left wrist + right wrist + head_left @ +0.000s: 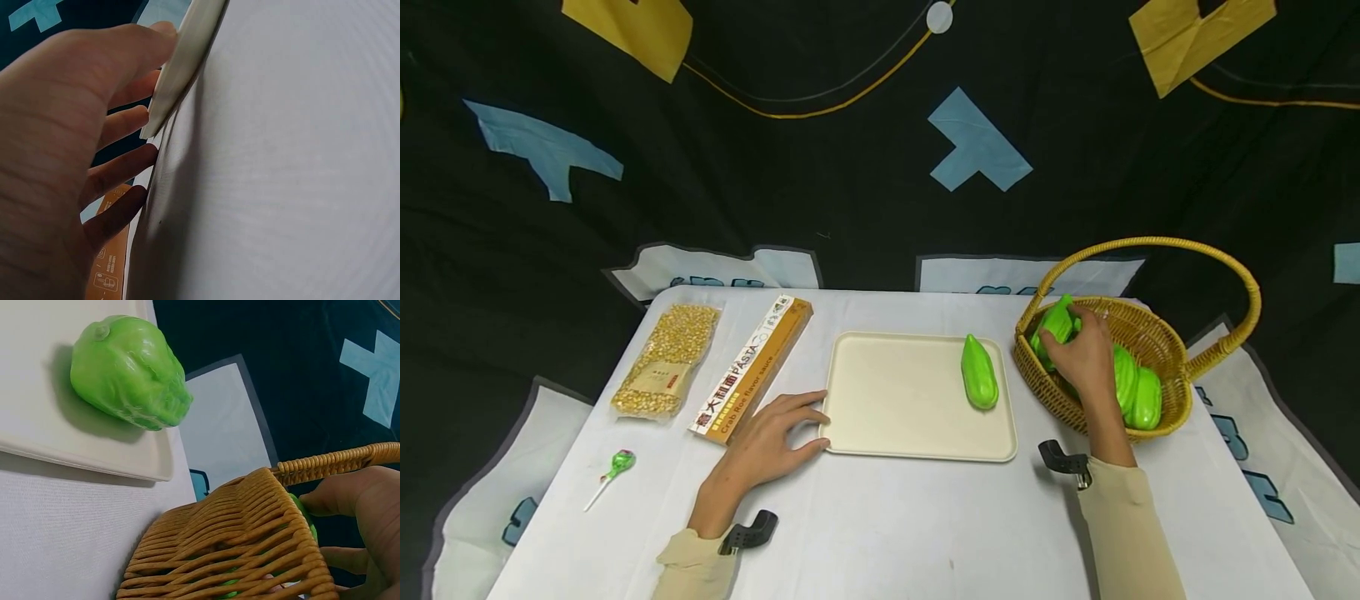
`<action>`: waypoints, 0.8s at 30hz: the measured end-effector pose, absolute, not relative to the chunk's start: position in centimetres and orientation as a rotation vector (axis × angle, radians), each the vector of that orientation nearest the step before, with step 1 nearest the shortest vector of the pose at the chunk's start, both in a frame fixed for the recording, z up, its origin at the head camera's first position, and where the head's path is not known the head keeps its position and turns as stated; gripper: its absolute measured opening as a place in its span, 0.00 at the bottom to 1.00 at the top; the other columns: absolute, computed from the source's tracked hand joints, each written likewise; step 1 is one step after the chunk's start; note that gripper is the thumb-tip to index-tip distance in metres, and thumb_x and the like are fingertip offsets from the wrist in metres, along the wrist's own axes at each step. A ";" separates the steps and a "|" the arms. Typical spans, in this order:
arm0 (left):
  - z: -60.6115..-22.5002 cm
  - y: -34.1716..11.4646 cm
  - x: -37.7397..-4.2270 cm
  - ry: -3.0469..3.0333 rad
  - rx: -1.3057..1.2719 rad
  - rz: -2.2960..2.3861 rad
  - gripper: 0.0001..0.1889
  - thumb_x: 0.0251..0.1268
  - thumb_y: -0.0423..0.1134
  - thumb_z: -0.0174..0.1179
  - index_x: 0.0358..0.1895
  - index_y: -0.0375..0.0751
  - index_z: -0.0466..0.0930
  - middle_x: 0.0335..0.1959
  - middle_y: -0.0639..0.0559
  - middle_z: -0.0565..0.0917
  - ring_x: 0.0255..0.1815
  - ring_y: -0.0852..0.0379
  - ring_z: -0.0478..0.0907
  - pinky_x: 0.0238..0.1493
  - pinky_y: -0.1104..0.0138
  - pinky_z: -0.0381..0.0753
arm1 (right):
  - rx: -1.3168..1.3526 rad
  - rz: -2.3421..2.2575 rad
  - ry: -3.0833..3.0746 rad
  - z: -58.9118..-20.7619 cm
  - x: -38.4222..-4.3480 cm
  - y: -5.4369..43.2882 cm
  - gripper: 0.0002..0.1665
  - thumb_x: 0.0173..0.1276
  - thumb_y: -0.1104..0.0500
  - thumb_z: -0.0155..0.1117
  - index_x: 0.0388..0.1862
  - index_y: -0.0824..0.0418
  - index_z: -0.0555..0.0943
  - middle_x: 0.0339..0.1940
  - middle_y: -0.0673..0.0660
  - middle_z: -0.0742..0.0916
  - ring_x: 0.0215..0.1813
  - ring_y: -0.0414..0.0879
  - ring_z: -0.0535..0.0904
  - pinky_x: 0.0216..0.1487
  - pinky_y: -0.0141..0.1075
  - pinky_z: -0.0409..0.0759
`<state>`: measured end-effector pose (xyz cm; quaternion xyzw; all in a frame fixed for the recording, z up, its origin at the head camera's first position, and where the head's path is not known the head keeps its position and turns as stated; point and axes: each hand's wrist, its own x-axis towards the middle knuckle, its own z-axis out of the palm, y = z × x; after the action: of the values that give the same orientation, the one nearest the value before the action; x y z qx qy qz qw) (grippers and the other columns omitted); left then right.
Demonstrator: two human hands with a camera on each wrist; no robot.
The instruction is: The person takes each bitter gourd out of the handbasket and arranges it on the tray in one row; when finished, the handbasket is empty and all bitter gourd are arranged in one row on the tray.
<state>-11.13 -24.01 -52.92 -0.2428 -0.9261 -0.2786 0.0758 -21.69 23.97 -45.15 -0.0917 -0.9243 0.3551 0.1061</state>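
Note:
At the left edge of a cream rectangular tray (917, 400), my left hand (772, 442) rests with its fingers spread, thumb and fingertips touching the rim. The left wrist view shows the thumb against the tray's edge (181, 69). My right hand (1087, 350) reaches into a wicker basket (1052, 396) and grips a glossy green toy vegetable (1054, 327), thumb on one side and fingers on the other. In the right wrist view the basket wall hides most of it. One similar green vegetable (979, 373) lies on the tray's right part.
More green vegetables (1145, 398) lie in the basket, under its tall arched handle (1150, 242). Left of the tray are a pasta box (752, 367), a bag of corn kernels (668, 358) and a lollipop (617, 467). A dark patterned cloth (820, 200) hangs behind the table.

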 end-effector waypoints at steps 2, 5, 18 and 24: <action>-52.9 -24.0 -11.1 -2.781 -0.726 -0.833 0.16 0.64 0.52 0.79 0.51 0.54 0.91 0.74 0.55 0.80 0.70 0.49 0.80 0.71 0.52 0.80 | -0.267 1.052 -2.715 -45.2 -21.6 24.0 0.44 0.73 0.56 0.70 0.80 0.74 0.66 0.76 0.78 0.72 0.76 0.74 0.68 0.77 0.69 0.68; -52.8 -23.9 -11.1 -2.787 -0.722 -0.832 0.16 0.64 0.52 0.79 0.51 0.54 0.91 0.75 0.56 0.80 0.71 0.49 0.80 0.71 0.52 0.80 | -0.255 1.060 -2.705 -45.2 -21.4 24.1 0.44 0.73 0.57 0.70 0.80 0.74 0.66 0.75 0.78 0.72 0.75 0.74 0.69 0.76 0.68 0.69; -52.8 -24.0 -11.1 -2.791 -0.718 -0.829 0.16 0.64 0.51 0.79 0.51 0.54 0.91 0.74 0.54 0.80 0.71 0.48 0.80 0.71 0.51 0.80 | -0.212 1.135 -2.665 -45.2 -20.8 24.2 0.47 0.70 0.59 0.72 0.82 0.71 0.64 0.75 0.77 0.73 0.66 0.72 0.77 0.67 0.63 0.80; -52.9 -24.0 -11.0 -2.787 -0.714 -0.834 0.16 0.63 0.51 0.79 0.51 0.53 0.91 0.74 0.54 0.80 0.72 0.48 0.79 0.72 0.51 0.80 | -0.221 1.187 -2.644 -45.0 -20.2 24.7 0.49 0.71 0.58 0.71 0.85 0.67 0.60 0.78 0.74 0.72 0.71 0.71 0.74 0.70 0.63 0.78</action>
<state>-11.03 -23.96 -52.93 -0.2377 -0.9279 -0.2778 0.0729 -20.24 24.69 -45.01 -0.0756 -0.9034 0.4056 0.1171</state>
